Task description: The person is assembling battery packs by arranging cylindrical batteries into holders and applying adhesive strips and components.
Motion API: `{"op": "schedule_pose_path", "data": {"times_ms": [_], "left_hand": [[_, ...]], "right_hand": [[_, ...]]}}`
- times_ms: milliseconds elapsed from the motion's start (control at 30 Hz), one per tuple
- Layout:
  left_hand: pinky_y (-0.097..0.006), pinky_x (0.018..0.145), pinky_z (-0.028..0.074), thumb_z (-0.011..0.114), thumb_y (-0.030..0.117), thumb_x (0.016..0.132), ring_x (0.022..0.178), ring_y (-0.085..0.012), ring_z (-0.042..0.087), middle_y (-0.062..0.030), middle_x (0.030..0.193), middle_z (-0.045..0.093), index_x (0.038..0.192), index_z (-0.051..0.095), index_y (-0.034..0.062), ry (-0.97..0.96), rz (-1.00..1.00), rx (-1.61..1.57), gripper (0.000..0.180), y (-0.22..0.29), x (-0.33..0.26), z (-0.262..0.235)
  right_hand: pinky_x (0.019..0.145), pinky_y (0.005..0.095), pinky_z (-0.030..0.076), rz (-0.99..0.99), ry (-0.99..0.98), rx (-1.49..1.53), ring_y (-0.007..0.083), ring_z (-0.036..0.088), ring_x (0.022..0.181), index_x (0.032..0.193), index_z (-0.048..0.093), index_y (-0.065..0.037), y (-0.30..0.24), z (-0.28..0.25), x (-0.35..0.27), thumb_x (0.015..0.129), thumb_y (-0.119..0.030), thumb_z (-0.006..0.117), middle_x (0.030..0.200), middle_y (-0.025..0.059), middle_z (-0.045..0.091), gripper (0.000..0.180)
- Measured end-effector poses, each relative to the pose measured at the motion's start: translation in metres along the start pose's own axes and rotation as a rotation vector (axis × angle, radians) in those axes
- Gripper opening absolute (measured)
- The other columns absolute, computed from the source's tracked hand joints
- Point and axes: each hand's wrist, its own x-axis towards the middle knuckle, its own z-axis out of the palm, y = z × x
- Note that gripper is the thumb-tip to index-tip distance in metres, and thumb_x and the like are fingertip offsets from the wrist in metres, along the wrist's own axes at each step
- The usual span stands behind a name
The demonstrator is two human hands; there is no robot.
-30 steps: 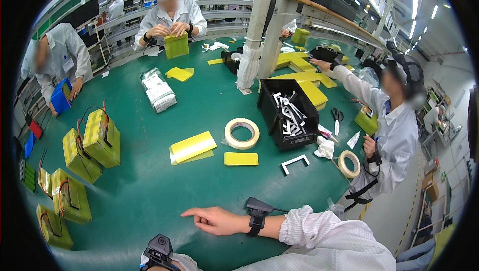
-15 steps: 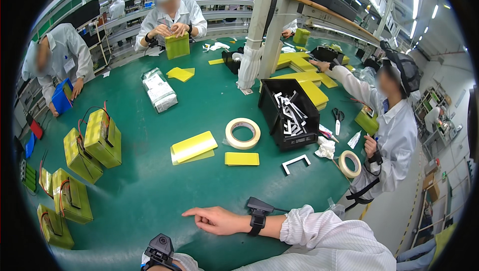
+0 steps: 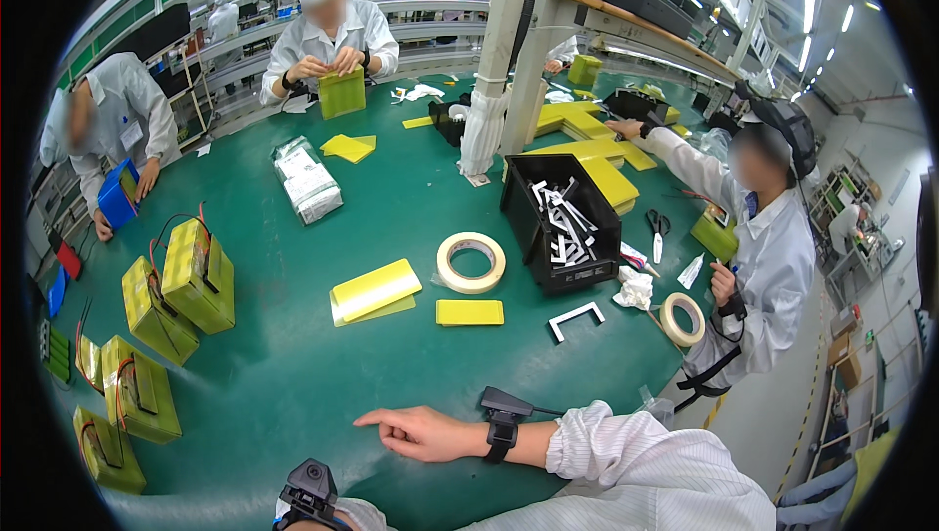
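- While the right hand (image 3: 421, 433) lies over the near part of the green tabletop (image 3: 293, 375), its index finger (image 3: 370, 418) points left and the other fingers curl loosely; they are released, with nothing visible in their grasp.
- Around the right wrist goes a black strap (image 3: 502, 435) carrying a small black camera (image 3: 507, 401).
- The left hand falls outside the lower edge, so I cannot tell how its fingers stand; another black camera (image 3: 311, 492) on that wrist and a bit of white sleeve (image 3: 365, 513) show.
- Nearest the right hand, beyond it on the tabletop, sits a neat stack of yellow strips (image 3: 469, 313), untouched.
- Just left of that stack lie larger yellow sheets (image 3: 377, 291), overlapping at a slight twist.
- Behind the strips, a roll of tape (image 3: 498, 265) lies flat.
- Right of the roll, a black bin (image 3: 582, 279) holds a jumble of white pieces (image 3: 567, 228).
- Before the bin lies a white three-sided frame (image 3: 575, 315).
- Farther right are scissors (image 3: 657, 228), a crumpled tissue (image 3: 634, 288) and a second tape roll (image 3: 667, 324) by the tabletop's edge.
- At the left, yellow-wrapped blocks (image 3: 142, 394) with red and black wires stand in a loose group.
- A white package (image 3: 307, 179) lies farther back.
- Across the tabletop, a co-worker (image 3: 337, 37) has both hands on a yellow block (image 3: 341, 96); another, at the left (image 3: 122, 115), holds a blue box (image 3: 118, 194).
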Motion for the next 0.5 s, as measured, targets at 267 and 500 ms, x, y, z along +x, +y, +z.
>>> {"op": "schedule_pose_path", "data": {"times_ms": [267,500], "left_hand": [[-0.053,0.083,0.047,0.054,0.039,0.092,0.090,-0.0299,0.064,-0.0110,0.099,0.065,0.096,0.066,0.0070,0.003,-0.201,-0.333,0.034,0.014,-0.016,0.008],[-0.050,0.075,0.050,0.053,0.038,0.092,0.086,-0.0279,0.065,-0.0088,0.096,0.065,0.103,0.065,0.0121,0.020,-0.057,-0.042,0.031,-0.004,0.011,-0.002]], "right_hand": [[0.064,0.0308,0.046,-0.011,0.012,0.005,0.0184,0.054,0.066,0.134,0.044,-0.011,-0.001,0.000,0.000,0.086,0.000,0.050,0.078,0.0040,0.054,0.049],[0.065,0.0308,0.046,-0.008,0.017,0.001,0.0183,0.054,0.066,0.133,0.044,-0.011,-0.001,0.001,0.001,0.086,0.000,0.051,0.078,0.0041,0.054,0.049]]}}
